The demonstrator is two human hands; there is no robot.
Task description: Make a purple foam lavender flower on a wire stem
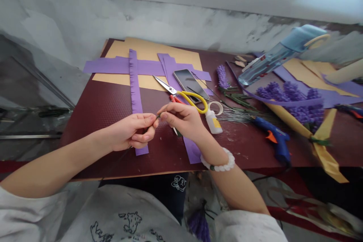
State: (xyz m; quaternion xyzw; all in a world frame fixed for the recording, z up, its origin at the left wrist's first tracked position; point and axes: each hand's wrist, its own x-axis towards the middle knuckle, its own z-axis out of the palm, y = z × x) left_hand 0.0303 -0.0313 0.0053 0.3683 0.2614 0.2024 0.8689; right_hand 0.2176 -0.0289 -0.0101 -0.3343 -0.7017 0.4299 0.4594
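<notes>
Left hand (pixel 138 130): we see thumb and forefinger pinched together on one end of a thin dark-green piece (pixel 158 116), with the other fingers curled toward the palm
Right hand (pixel 183 119): we see thumb and fingertips brought together at the opposite end of the same piece, with hardly any gap between them
Held piece: we locate it between the two sets of fingertips, above the front half of the table (pixel 93 121); its full length is hidden from us by the fingers
Fringed purple strip (pixel 135 94): we find it lying lengthwise, passing beneath the left hand, with cuts along one edge
Scissors (pixel 195 97): we note yellow handles just beyond the right hand, beside the phone (pixel 185 79)
Glue bottle (pixel 214 121): we find it to the right of the right hand, near the tape roll (pixel 220 110)
Blue glue gun (pixel 278 136): we locate it farther right, near the wrapped purple flowers (pixel 295 96)
</notes>
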